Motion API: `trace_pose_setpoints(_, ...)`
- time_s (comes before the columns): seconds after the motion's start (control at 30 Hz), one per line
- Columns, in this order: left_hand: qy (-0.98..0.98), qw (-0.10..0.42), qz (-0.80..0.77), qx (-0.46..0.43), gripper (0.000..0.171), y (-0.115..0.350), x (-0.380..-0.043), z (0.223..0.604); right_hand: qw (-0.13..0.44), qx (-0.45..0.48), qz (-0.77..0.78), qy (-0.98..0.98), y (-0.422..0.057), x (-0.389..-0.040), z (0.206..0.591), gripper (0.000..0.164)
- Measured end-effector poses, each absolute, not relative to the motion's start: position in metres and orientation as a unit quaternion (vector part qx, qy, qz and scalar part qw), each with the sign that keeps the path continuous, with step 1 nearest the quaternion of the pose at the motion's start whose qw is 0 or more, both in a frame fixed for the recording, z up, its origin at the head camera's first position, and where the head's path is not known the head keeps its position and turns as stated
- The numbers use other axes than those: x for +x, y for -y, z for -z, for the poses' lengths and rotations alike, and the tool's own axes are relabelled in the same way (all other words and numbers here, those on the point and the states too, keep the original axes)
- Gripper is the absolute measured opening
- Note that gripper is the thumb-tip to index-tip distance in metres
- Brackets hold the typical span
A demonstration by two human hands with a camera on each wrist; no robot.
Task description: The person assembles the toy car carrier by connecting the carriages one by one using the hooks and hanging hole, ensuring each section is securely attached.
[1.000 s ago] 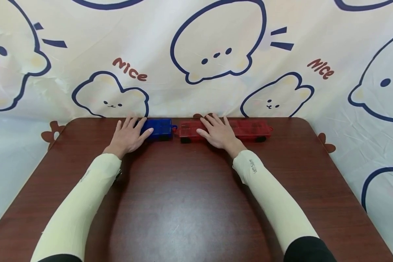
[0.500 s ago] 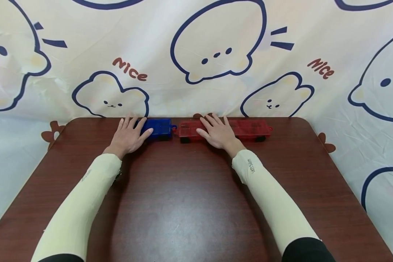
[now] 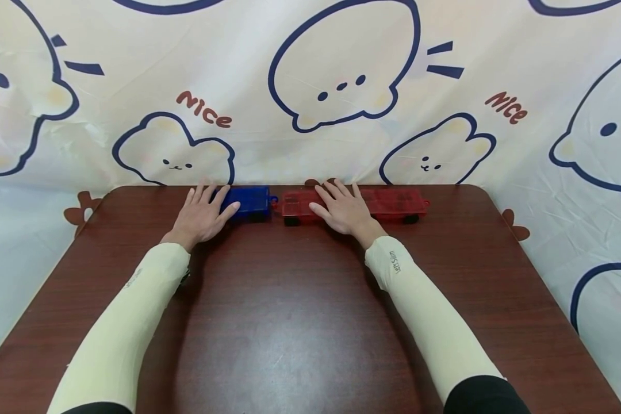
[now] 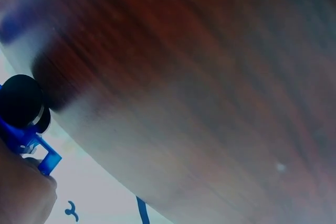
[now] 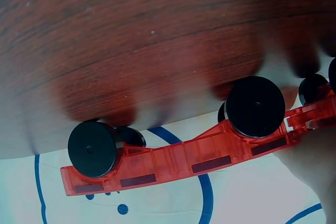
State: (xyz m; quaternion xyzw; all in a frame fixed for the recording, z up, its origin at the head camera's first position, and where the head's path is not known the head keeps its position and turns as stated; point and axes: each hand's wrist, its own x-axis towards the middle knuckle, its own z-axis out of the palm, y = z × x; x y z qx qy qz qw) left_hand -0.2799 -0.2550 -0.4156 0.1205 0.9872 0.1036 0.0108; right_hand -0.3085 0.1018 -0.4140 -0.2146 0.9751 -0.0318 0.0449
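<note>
Along the far edge of the table stand a blue see-through toy car (image 3: 256, 198) and, to its right, red see-through toy cars (image 3: 398, 202) with black wheels. A small hooked coupling (image 3: 274, 202) lies between blue and red. My left hand (image 3: 199, 218) rests on the left part of the blue car, fingers spread, hiding that end. My right hand (image 3: 345, 211) lies across the middle of the red row with its fingers spread. In the right wrist view a red car (image 5: 173, 162) joins another red piece beside the hand. The left wrist view shows a black wheel (image 4: 21, 100) under the blue car.
The brown wooden table (image 3: 290, 322) stretches from the cars back toward the body. Right behind its far edge hangs a pale cloth (image 3: 310, 155) printed with cartoon outlines. Light sleeves (image 3: 429, 310) cover both forearms.
Both hands and the toy cars stay practically in place. The whole head view has shifted very slightly.
</note>
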Motion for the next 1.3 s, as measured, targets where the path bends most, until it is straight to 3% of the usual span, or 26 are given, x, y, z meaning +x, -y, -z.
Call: trace_pose_setpoints(1.3,-0.985,0.034,-0.123,0.119,0.09,0.2606,-0.2721,0.4171,0.048,-0.211,0.033,-0.976,-0.1014,-0.3093,0.4148,0.077)
